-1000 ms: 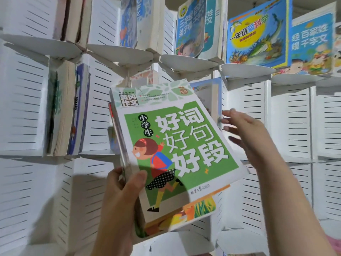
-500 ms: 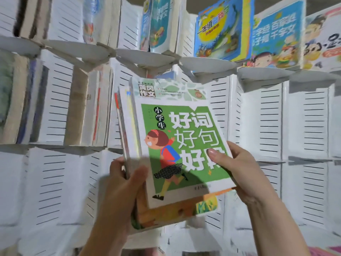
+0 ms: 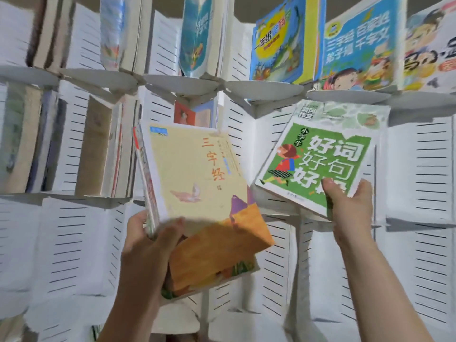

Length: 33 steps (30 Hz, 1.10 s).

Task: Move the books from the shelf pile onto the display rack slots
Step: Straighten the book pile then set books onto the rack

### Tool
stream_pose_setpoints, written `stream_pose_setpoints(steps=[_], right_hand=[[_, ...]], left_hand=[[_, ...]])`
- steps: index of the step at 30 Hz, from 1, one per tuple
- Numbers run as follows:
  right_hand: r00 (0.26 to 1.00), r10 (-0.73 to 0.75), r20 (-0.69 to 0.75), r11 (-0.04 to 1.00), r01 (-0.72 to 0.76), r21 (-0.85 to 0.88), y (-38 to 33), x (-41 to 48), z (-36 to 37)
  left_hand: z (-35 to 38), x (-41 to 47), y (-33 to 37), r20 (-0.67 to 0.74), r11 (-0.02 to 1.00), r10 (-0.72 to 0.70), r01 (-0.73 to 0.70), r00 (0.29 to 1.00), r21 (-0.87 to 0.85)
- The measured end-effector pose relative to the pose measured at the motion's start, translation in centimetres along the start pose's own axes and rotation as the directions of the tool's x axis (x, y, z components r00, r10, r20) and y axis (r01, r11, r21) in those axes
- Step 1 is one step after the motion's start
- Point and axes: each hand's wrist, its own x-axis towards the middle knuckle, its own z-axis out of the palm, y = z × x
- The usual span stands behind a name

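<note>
Right hand (image 3: pixel 350 211) is gripping the green book (image 3: pixel 318 156) at its lower right corner, thumb lying on the cover, fingers going behind. The book is standing above that hand, tilted, cover facing out, its top edge sitting just under a ledge of the white display rack (image 3: pixel 424 169). Whether its bottom edge is touching anything cannot be told.

Left hand (image 3: pixel 145 248), left of and below the green book, is clutching a stack of books (image 3: pixel 197 178) by the lower left corner, thumb lying across the cream front cover. The stack is leaning clear of the green book.

Above the green book, upper slots are holding blue-covered books (image 3: pixel 281 43) facing outward. Left of the green book, beyond the stack, slots are holding edge-on books (image 3: pixel 98 146), and a red-covered book (image 3: pixel 183 114) is showing behind the stack's top. Slotted white panels are filling the view below and right of the green book.
</note>
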Motion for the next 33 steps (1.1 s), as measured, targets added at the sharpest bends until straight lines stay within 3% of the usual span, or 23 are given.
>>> stream_pose_setpoints(steps=[4, 12, 16, 18, 20, 23, 25, 27, 28, 33], right_hand=[[0.99, -0.137, 0.022, 0.944, 0.137, -0.301, 1.4, 0.9, 1.3], [0.987, -0.15, 0.065, 0.808, 0.16, -0.567, 5.1, 1.4, 4.9], [0.98, -0.199, 0.014, 0.586, 0.131, -0.799, 6.2, 2.1, 6.2], [0.985, -0.171, 0.008, 0.543, 0.101, -0.834, 5.8, 2.0, 6.4], [0.991, -0.131, -0.021, 0.575, 0.058, -0.816, 4.6, 1.5, 6.1], [0.979, -0.2, -0.035, 0.812, 0.146, -0.564, 2.1, -1.5, 4.7], [0.988, -0.055, 0.146, 0.915, 0.109, -0.39, 0.3, -4.7, 4.1], [0.905, 0.168, 0.39, 0.891, 0.029, -0.453, 0.2, -6.4, 3.6], [0.876, 0.236, 0.421, 0.868, 0.005, -0.496, 0.5, -6.4, 3.4], [0.877, 0.313, 0.364, 0.844, -0.081, -0.53, 0.9, -5.8, 2.7]], left_hand=[[0.8, 0.6, 0.0, 0.048, 1.0, -0.022, 0.022, 0.999, 0.001], [1.5, 2.4, -0.8, 0.1, 1.0, 0.004, -0.004, 0.995, 0.008], [1.8, 3.1, -1.0, 0.153, 0.999, 0.042, -0.042, 0.987, -0.001], [2.1, 3.2, -0.9, 0.184, 0.997, 0.072, -0.07, 0.98, -0.017], [2.3, 3.2, -1.0, 0.235, 0.992, 0.127, -0.12, 0.964, -0.046], [2.7, 3.2, -0.9, 0.314, 0.984, 0.18, -0.165, 0.932, -0.072], [2.9, 3.1, -0.9, 0.33, 0.984, 0.176, -0.153, 0.927, -0.095], [3.2, 3.0, -1.1, 0.33, 0.983, 0.169, -0.133, 0.929, -0.129], [3.3, 2.9, -1.2, 0.332, 0.984, 0.158, -0.119, 0.93, -0.135], [3.3, 3.0, -1.7, 0.332, 0.989, 0.119, -0.082, 0.936, -0.126]])
